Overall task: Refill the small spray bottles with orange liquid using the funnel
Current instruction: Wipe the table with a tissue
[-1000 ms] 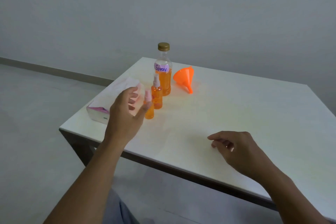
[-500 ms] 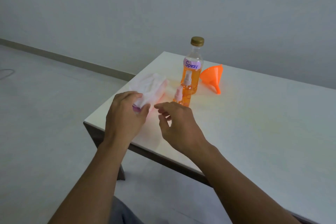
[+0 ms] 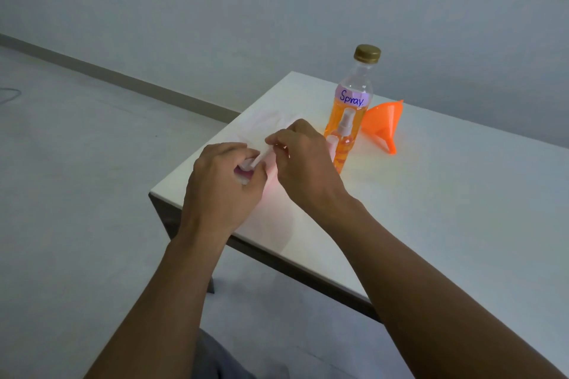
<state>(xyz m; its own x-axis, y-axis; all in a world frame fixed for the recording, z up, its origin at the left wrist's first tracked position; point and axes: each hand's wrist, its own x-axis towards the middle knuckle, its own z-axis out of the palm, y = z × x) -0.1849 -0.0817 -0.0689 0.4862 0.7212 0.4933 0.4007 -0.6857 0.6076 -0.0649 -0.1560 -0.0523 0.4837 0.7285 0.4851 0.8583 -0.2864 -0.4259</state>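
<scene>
Both hands are meeting over the left edge of the white desk [image 3: 431, 209], close to its near-left corner. The left hand [image 3: 224, 184] is curling its fingers round the pink end of a soft white-and-pink tissue packet [image 3: 268, 121] and is holding it down, with the back of the hand turned up to the camera. The right hand [image 3: 308, 163] is reaching in with its forearm crossing the near edge. Its thumb and first fingers are pinching a thin white paper sheet [image 3: 262, 157] that is running from the packet up to the fingertips.

I am judging this as drawing out a tissue to prepare for pouring, so the refill itself is not yet begun. To do it well, the left hand should be pressing the packet firmly on the desk while the right hand is drawing the sheet slowly, up and toward the person. A quick jerk to the right could be dangerous, because the right knuckles are just beside the bottles.

The task's things are standing further along the left edge, toward the far-left corner. The big clear plastic bottle of orange liquid [image 3: 354, 95], with gold cap on and a label saying "Spray", is upright. The taller small orange spray bottle [image 3: 344, 135] is standing in front of it. The shorter small spray bottle [image 3: 338, 160] is half hidden behind the right hand. The orange plastic funnel [image 3: 381, 123] is lying on its side just beside the big bottle, untouched.
</scene>
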